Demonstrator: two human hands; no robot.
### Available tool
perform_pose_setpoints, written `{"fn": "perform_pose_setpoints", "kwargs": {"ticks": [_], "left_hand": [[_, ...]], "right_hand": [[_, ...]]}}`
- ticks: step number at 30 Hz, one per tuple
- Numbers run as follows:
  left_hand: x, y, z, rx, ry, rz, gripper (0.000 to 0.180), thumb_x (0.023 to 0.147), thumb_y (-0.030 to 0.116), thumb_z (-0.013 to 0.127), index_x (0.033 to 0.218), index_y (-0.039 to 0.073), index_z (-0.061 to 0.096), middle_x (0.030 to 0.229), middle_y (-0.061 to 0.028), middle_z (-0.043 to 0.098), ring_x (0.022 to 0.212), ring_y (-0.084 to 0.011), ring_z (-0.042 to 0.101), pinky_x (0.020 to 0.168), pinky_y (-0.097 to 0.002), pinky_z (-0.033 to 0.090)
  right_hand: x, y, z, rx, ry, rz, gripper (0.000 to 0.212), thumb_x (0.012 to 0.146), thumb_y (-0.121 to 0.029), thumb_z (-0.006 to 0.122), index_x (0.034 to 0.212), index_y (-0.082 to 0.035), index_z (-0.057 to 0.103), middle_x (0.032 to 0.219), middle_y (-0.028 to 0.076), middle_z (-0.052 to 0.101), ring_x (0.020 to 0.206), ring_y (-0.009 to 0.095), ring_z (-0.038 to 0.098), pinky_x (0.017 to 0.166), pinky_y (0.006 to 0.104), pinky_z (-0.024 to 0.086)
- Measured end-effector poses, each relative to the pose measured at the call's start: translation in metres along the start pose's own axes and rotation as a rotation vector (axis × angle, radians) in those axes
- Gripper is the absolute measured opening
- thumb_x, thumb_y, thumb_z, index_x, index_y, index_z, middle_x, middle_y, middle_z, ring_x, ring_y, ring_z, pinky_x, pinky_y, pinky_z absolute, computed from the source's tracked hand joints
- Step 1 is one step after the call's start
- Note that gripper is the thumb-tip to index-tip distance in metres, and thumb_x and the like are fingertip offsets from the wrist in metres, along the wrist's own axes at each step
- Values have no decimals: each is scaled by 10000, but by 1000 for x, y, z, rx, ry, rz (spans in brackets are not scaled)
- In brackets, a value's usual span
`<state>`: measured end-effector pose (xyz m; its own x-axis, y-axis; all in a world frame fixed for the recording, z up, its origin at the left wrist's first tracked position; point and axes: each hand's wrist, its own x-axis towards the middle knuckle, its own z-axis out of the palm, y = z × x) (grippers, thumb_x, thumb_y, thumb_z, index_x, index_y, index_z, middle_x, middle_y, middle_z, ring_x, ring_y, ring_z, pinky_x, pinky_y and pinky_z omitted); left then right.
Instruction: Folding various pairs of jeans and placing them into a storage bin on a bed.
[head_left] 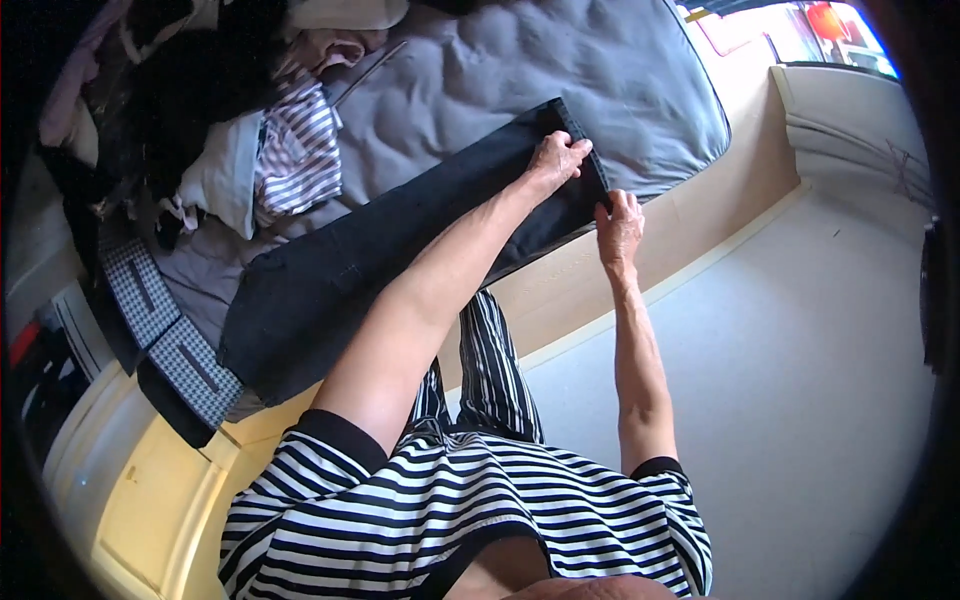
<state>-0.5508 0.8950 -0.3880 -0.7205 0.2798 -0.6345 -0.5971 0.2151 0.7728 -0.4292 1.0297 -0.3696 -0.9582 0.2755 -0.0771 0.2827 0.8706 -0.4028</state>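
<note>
Dark trousers (330,275), folded lengthwise, lie along the near side of the grey bed. Their narrow far-right end shows a turned-back, greyer strip like a hem. My left hand (558,163) is closed on this end, thumb and fingers pinching the cloth near the strip. At the near corner of the same end, by the edge of the bed, my right hand (621,228) grips the cloth with bent fingers. The wide end of the trousers reaches to the left, under my left forearm.
The grey quilted bed cover (480,60) spreads behind. A heap holds a striped cloth (300,150), a pale garment (225,175) and dark clothes. Two houndstooth-patterned pieces (195,370) lie at the bed's left. The wooden bed side (700,215) borders a pale floor (780,370).
</note>
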Motion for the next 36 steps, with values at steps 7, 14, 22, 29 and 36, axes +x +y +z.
{"fn": "perform_pose_setpoints", "kwargs": {"ticks": [7,14,22,29,36], "left_hand": [[12,6,5,-254,261,35,195,824,269,689,770,112,587,731,14,573,613,-109,525,555,-290,458],[-42,23,-21,-293,147,129,188,816,183,633,954,75,562,813,15,562,668,-88,547,511,-253,461],[-64,17,-53,-361,250,39,390,872,443,621,982,70,624,788,41,526,705,-76,492,542,-261,420],[-66,34,-56,-464,167,4,307,871,379,647,973,90,631,840,14,626,697,-103,590,570,-258,489],[-53,60,-43,-17,88,2,198,807,225,676,912,62,633,771,-20,628,673,-120,605,529,-278,501]], "right_hand": [[-28,-32,-6,323,127,-116,249,732,13,655,959,-72,599,1106,118,538,1022,295,528,853,401,456],[-37,-31,0,1257,-135,651,298,932,-284,556,1127,-61,583,964,35,575,768,104,552,629,252,469],[-47,-54,-19,1407,-552,613,259,857,-208,672,1063,-59,621,812,-23,589,690,91,553,662,261,484],[-42,-59,-44,1334,-550,464,126,846,-128,677,861,-78,563,734,-35,532,661,73,523,604,232,447],[-20,-14,-64,1249,-553,536,142,838,-156,650,865,-68,543,741,-10,510,661,107,546,605,253,503]]}}
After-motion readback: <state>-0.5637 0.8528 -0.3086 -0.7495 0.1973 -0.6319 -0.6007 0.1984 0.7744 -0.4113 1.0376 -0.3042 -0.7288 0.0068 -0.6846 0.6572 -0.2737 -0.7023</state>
